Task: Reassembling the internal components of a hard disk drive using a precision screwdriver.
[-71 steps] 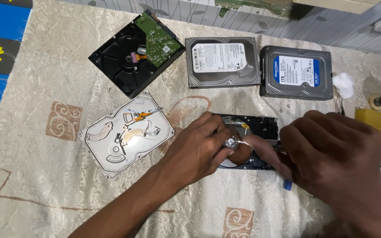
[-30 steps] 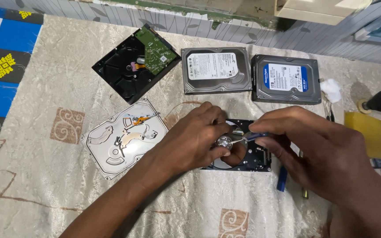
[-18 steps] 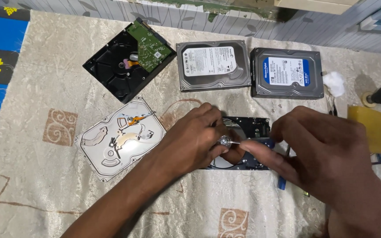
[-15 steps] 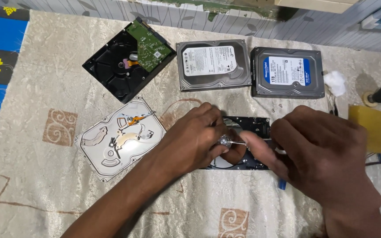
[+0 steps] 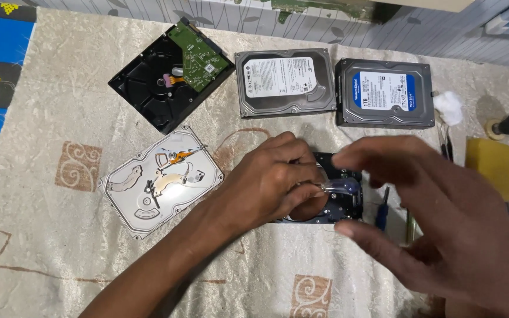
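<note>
- The left hand (image 5: 272,188) lies on the open drive (image 5: 341,207). Its fingertips look pinched on a small shiny part (image 5: 325,188) near the middle of the drive.
- The right hand (image 5: 437,229) hangs just right of that pinch. Its fingers are spread wide and it holds nothing. It looks blurry.
- The drive sits right under the pinch, flat on the cloth (image 5: 42,235).
- A blue screwdriver (image 5: 382,209) lies just right of the pinch, under the right hand.
- Left of the pinch lies a silver lid (image 5: 160,182). Far up and left of it is a black drive (image 5: 154,82) with a green board.
- Up past the pinch are two shut drives (image 5: 284,82), side by side.
- The step looks like taking bits out of the open drive.
- I think the next move needs the drive held still, and a soft, sure pinch on the tiny part.
</note>
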